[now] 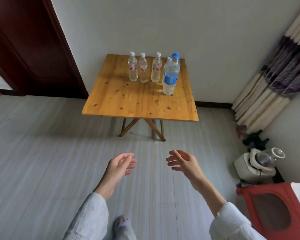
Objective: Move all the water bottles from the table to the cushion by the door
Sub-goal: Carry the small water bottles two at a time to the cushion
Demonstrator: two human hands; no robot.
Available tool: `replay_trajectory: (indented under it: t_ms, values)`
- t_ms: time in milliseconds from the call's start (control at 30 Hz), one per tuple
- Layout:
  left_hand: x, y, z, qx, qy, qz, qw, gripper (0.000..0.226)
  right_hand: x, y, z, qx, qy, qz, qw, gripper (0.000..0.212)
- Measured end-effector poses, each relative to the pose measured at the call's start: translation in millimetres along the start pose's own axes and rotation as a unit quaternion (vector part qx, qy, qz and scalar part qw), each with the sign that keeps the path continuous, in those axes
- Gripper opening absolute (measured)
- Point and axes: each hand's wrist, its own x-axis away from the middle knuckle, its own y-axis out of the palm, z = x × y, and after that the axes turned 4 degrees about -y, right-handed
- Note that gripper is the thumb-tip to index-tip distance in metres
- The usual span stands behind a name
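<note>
A small wooden folding table (125, 101) stands against the white wall. Along its far side stand three small clear water bottles with white caps and red labels: one on the left (132, 67), one in the middle (143, 68), one on the right (156, 68). A larger bottle with a blue cap and blue label (171, 74) stands right of them, nearer to me. My left hand (120, 166) and my right hand (184, 161) hang over the floor well short of the table, palms facing each other, fingers apart and holding nothing. No cushion is in view.
A dark wooden door (24, 45) is at the left, beside the table. Striped curtains (275, 78) hang at the right. A white appliance (256, 163) and a red box with an oval opening (274, 210) stand on the floor at the right. Grey floor lies between me and the table.
</note>
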Motion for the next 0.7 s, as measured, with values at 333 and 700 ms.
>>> replay_trajectory:
  t_ms: [333,700]
  values:
    - [-228,-44,87,-0.001,-0.011,-0.029,1.000,0.015,-226,39,-65,0.004,0.015,0.037,0.999,0.024]
    - [-414,-81,180,-0.048,-0.003,-0.031,0.998,0.018,-413,73,-135,0.013,0.002,0.034,0.999,0.021]
